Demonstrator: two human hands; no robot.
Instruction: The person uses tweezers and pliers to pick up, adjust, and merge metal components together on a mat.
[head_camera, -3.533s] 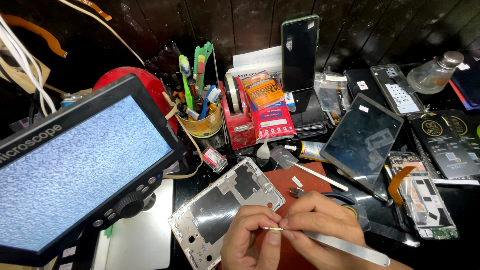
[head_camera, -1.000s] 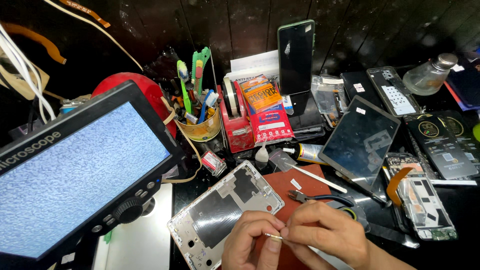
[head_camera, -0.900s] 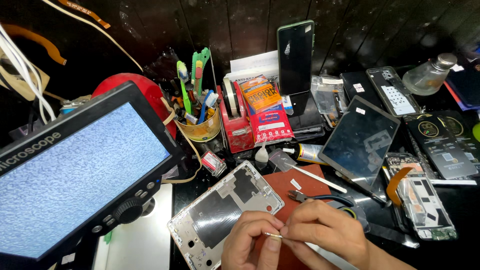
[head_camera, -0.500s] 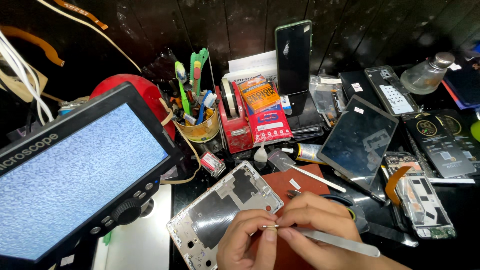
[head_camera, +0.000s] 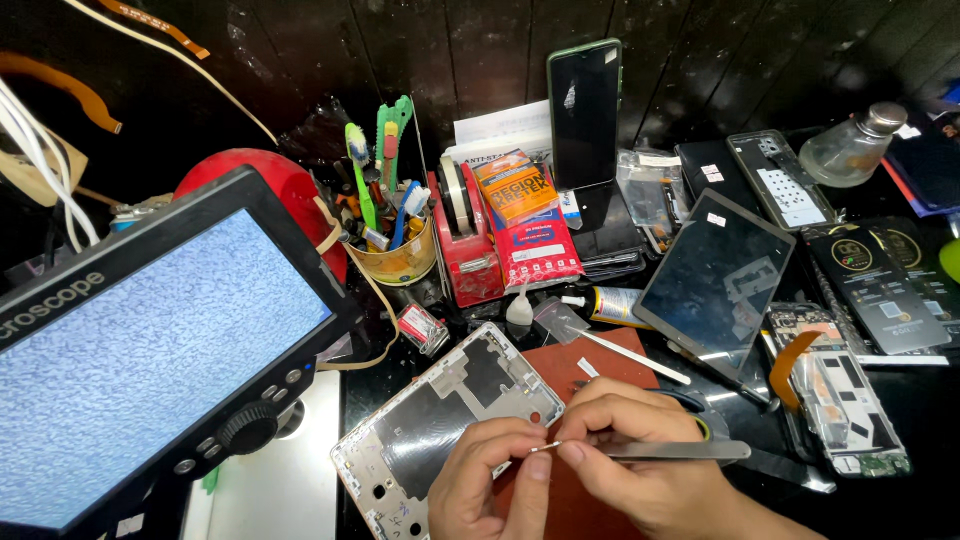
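Taking the white phone frame (head_camera: 445, 420) as the landmark: up and a little left of it stands a yellow cup (head_camera: 402, 262), crammed with toothbrushes, a green-handled tool and other small tools standing upright. Just right of that cup sits a red tape dispenser (head_camera: 463, 240) with a roll of tape in it, and red and orange packets (head_camera: 528, 225) lean beside it. Far to the upper right of the frame a clear glass bottle (head_camera: 850, 148) with a metal cap lies tilted; what it contains cannot be told.

The left hand (head_camera: 490, 488) lies over the frame's lower right corner, its thumb and forefinger closed narrowly in a pinch, meeting the tip of the tweezers (head_camera: 650, 451). Any piece between them is too small to make out. The right hand (head_camera: 640, 455), just right of the frame over a reddish-brown mat (head_camera: 590, 360), is curled around the metal tweezers, whose point is aimed left at the left fingertips.

Left of the frame a microscope screen (head_camera: 140, 360) shows grey static. To the right of the frame lies a dark tablet (head_camera: 715, 280), and well above the frame 1 dark phone (head_camera: 585, 115) stands upright against the wall.
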